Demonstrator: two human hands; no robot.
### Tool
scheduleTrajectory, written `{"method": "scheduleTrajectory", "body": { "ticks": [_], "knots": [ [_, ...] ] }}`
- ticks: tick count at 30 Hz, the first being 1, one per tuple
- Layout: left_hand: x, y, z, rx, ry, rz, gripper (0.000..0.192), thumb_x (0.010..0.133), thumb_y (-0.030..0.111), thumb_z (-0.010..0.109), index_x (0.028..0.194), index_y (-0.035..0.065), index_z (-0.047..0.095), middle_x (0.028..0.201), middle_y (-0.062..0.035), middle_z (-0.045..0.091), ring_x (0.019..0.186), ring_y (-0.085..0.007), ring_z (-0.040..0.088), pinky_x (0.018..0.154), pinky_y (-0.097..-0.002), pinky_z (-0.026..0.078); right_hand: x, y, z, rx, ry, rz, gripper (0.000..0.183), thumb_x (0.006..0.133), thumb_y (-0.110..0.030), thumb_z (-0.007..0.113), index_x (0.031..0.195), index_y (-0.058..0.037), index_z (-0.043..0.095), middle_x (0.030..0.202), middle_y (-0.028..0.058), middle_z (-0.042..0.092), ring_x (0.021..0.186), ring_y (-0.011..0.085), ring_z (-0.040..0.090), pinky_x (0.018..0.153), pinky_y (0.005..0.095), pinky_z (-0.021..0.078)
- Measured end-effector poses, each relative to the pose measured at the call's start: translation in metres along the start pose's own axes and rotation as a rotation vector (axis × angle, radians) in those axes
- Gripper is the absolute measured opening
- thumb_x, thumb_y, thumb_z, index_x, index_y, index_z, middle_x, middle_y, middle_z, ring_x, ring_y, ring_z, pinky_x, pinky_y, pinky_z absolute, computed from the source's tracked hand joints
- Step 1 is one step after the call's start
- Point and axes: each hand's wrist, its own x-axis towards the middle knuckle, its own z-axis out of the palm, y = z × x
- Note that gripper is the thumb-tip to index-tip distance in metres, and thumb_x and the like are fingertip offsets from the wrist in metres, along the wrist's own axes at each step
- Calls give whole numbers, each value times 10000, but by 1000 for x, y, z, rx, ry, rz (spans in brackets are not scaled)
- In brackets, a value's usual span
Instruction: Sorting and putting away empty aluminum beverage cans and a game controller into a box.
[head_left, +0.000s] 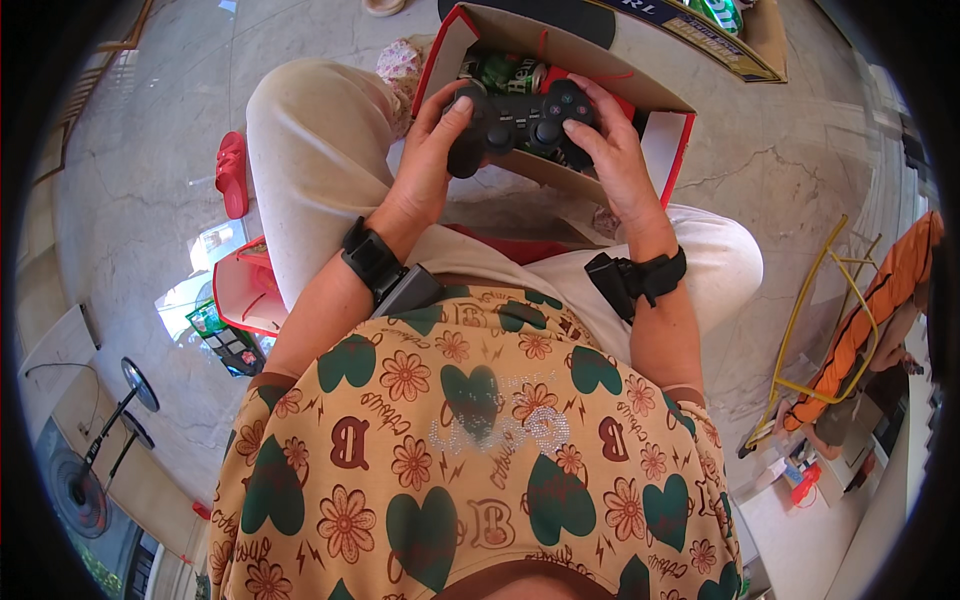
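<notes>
A black game controller (521, 124) with two thumbsticks is held level between both hands. My left hand (439, 139) grips its left handle, the thumb over the left buttons. My right hand (611, 146) holds the other handle, with its thumb beside the lettered buttons and right thumbstick. Below the controller, an open red and white cardboard box (671, 157) stands on the floor. Green cans (510, 73) and a red item lie in it, partly hidden by the controller and hands. Both wrists wear black straps.
At the left are a red slipper (232, 176), a second red and white box (247, 300) and a standing fan (79, 491). Another cardboard box (769, 45) is at the top right. A yellow metal frame (806, 315) and another person stand at the right.
</notes>
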Motion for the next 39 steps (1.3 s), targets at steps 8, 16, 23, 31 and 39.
{"method": "scheduleTrajectory", "body": {
  "ticks": [8, 16, 23, 31, 39],
  "knots": [
    [2, -2, -2, -12, -16, -24, 493, 968, 423, 399, 1340, 101, 393, 1122, -63, 552, 916, -134, 574, 688, -304, 482, 1, 6, 0, -70, 37, -26, 462, 884, -182, 584, 1301, -26, 459, 1180, 102, 561, 1068, 162, 532, 947, 277, 395],
    [2, -2, -3, -34, -16, -45, 489, 967, 427, 401, 1335, 106, 396, 1117, -52, 553, 920, -135, 573, 690, -312, 489, 1, 8, 0, -56, 105, -14, 383, 922, -229, 537, 1253, -39, 512, 1123, 97, 594, 1015, 148, 551, 901, 257, 419],
    [2, -2, -2, -2, -23, -24, 428, 975, 384, 414, 1312, 121, 433, 1096, -40, 561, 903, -121, 573, 678, -301, 494, 1, 12, 0, -82, 170, 66, 350, 899, -246, 572, 1160, -13, 567, 996, 87, 635, 916, 138, 578, 834, 270, 450],
    [2, -3, -3, 24, -14, -20, 388, 970, 359, 444, 1275, 121, 484, 1066, -33, 571, 866, -107, 574, 646, -276, 503, 1, 17, 2, -73, 166, 82, 399, 841, -254, 651, 1131, 7, 570, 979, 110, 633, 887, 164, 592, 819, 270, 459],
    [0, -3, -2, 25, -17, -33, 417, 959, 350, 476, 1300, 111, 456, 1086, -43, 564, 889, -117, 571, 658, -282, 506, 1, 12, 2, -111, 135, 91, 465, 821, -277, 677, 1161, 12, 546, 1028, 120, 619, 930, 170, 588, 842, 284, 461]
  ]
}}
